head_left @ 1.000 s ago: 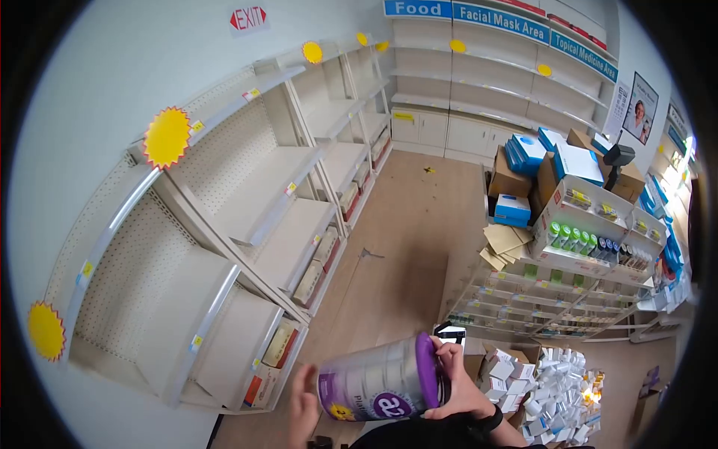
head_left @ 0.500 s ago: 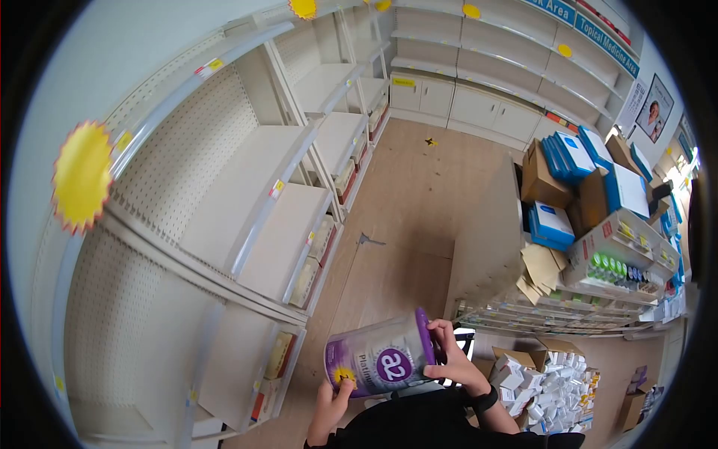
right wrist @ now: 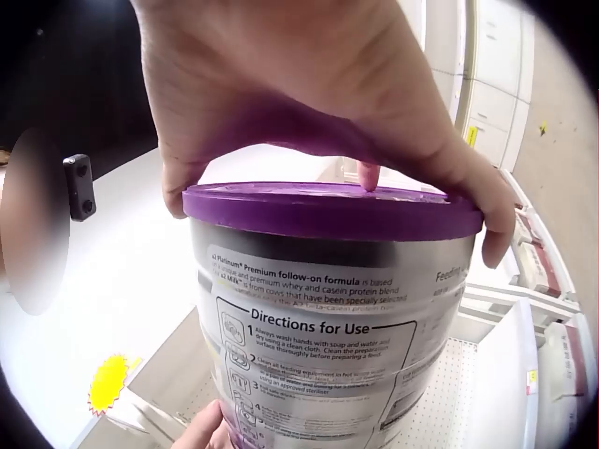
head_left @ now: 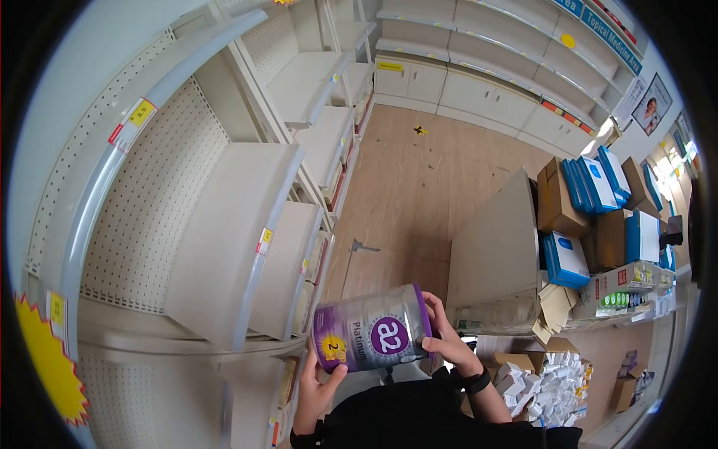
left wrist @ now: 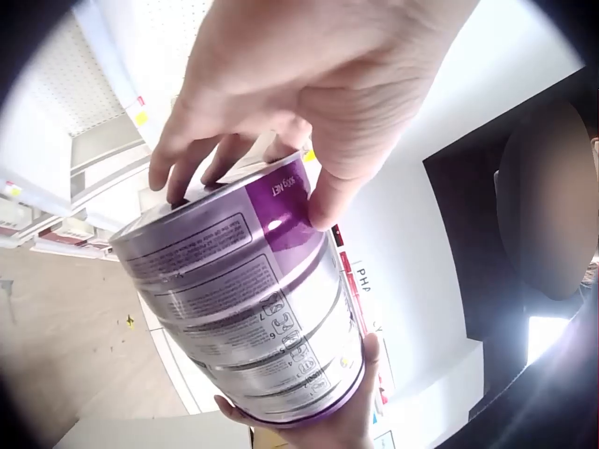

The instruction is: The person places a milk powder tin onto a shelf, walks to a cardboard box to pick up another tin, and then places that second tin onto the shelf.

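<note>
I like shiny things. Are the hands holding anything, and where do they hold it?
Yes, a formula tin, tipped sideways. The right hand grips the end with the purple lid; the left hand holds the bottom end.

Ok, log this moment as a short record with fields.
Item: formula tin, silver and purple, held on its side
Left grip: hand holds the tin's base end
Right grip: hand holds the purple lid
Left side: white shelves
Right side: stacked boxes
Floor: wood floor
</note>
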`<state>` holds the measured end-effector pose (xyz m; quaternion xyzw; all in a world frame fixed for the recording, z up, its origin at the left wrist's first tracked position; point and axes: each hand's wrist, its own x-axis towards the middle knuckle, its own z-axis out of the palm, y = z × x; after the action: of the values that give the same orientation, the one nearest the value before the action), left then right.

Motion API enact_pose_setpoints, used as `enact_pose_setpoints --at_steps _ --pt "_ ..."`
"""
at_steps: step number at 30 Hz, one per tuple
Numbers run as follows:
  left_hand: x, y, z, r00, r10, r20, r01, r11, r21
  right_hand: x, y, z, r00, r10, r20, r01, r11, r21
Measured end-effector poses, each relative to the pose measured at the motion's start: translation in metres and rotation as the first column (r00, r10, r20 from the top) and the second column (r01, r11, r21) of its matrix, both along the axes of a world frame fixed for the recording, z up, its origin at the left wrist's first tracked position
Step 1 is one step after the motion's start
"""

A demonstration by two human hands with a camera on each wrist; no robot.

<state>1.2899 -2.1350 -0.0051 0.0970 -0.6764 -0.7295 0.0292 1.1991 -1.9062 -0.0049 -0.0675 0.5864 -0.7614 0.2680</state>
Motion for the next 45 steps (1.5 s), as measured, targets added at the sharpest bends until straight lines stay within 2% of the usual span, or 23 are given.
enact_pose_setpoints --at_steps 3,6,10,16,18,20,24,28,30,33,36,41,43,45 --pt "-0.031 -0.029 -0.003 0.998 -0.063 0.004 0.063 0.997 0.05 -0.027 -0.022 0.004 0.998 -0.004 -0.064 0.006 0.999 0.044" --pt "-0.066 -0.062 0.001 0.99 -0.132 -0.054 0.132 0.991 0.009 -0.048 -0.048 0.021 0.997 -0.054 -0.053 0.056 0.998 0.034" --pt "-0.109 -0.091 0.018 0.978 -0.208 -0.018 0.207 0.978 -0.03 -0.077 -0.071 0.023 0.993 -0.092 -0.071 0.097 0.993 0.069" --pt "-0.161 -0.109 -0.001 0.95 -0.313 0.015 0.312 0.941 -0.131 -0.11 -0.081 0.017 0.985 -0.163 -0.058 0.165 0.986 0.028" --pt "-0.182 -0.107 -0.006 0.943 -0.333 0.016 0.332 0.93 -0.16 -0.127 -0.079 0.012 0.982 -0.171 -0.074 0.178 0.98 0.087" --pt "-0.209 -0.099 -0.006 0.955 -0.288 0.073 0.29 0.957 -0.019 -0.149 -0.073 0.007 0.975 -0.2 -0.093 0.209 0.972 0.11" --pt "-0.279 -0.072 -0.016 0.95 -0.314 0.003 0.313 0.947 -0.069 -0.209 -0.047 0.005 0.969 -0.206 -0.138 0.223 0.967 0.124" --pt "-0.359 -0.033 -0.007 0.925 -0.38 -0.011 0.38 0.924 0.033 -0.278 -0.008 0.004 0.965 -0.195 -0.175 0.227 0.956 0.188" --pt "-0.396 -0.013 -0.002 0.909 -0.417 0.02 0.415 0.908 0.059 -0.308 0.014 0.005 0.932 -0.135 -0.336 0.231 0.936 0.265" --pt "-0.45 0.02 -0.002 0.929 -0.37 0.007 0.37 0.929 0.017 -0.346 0.041 0.011 0.899 -0.11 -0.425 0.257 0.916 0.307" --pt "-0.493 0.051 -0.003 0.94 -0.34 -0.008 0.34 0.94 0.009 -0.372 0.064 0.007 0.88 -0.15 -0.45 0.322 0.885 0.336" --pt "-0.552 0.09 -0.007 0.895 -0.445 -0.021 0.445 0.896 0.003 -0.406 0.099 0.012 0.81 -0.246 -0.532 0.469 0.816 0.337" --pt "-0.577 0.104 -0.016 0.844 -0.524 0.117 0.502 0.848 0.17 -0.418 0.111 0.014 0.749 -0.299 -0.592 0.562 0.76 0.327" --pt "-0.6 0.124 -0.02 0.836 -0.542 0.088 0.528 0.837 0.144 -0.43 0.123 0.01 0.725 -0.35 -0.593 0.611 0.725 0.318"
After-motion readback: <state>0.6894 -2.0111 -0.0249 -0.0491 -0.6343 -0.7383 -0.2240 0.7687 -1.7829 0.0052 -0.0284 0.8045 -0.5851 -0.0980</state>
